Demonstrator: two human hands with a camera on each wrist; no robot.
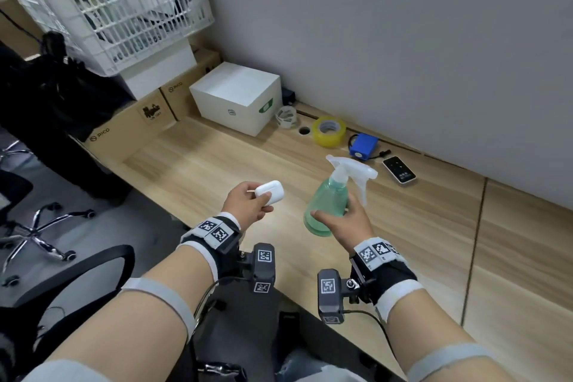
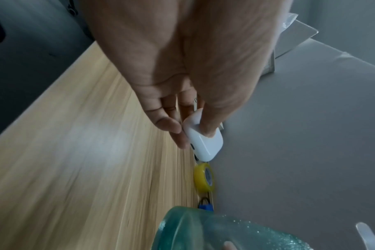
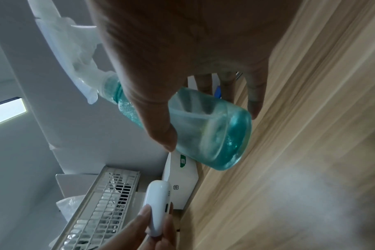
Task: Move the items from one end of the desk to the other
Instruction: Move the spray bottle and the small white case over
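Note:
My left hand (image 1: 248,201) holds a small white earbud case (image 1: 269,192) between thumb and fingers, above the wooden desk (image 1: 201,170). The left wrist view shows the earbud case (image 2: 203,143) pinched at the fingertips. My right hand (image 1: 344,220) grips a green translucent spray bottle (image 1: 325,205) with a white trigger head (image 1: 353,170), lifted and tilted over the desk. In the right wrist view the spray bottle (image 3: 210,128) lies across my palm and thumb, and the earbud case (image 3: 156,208) appears below it.
Against the wall lie a yellow tape roll (image 1: 328,130), a smaller clear tape roll (image 1: 286,116), a blue box with cable (image 1: 362,146) and a white remote (image 1: 398,169). A white box (image 1: 235,96), cardboard boxes (image 1: 130,127) and a white basket (image 1: 108,9) stand at the left end.

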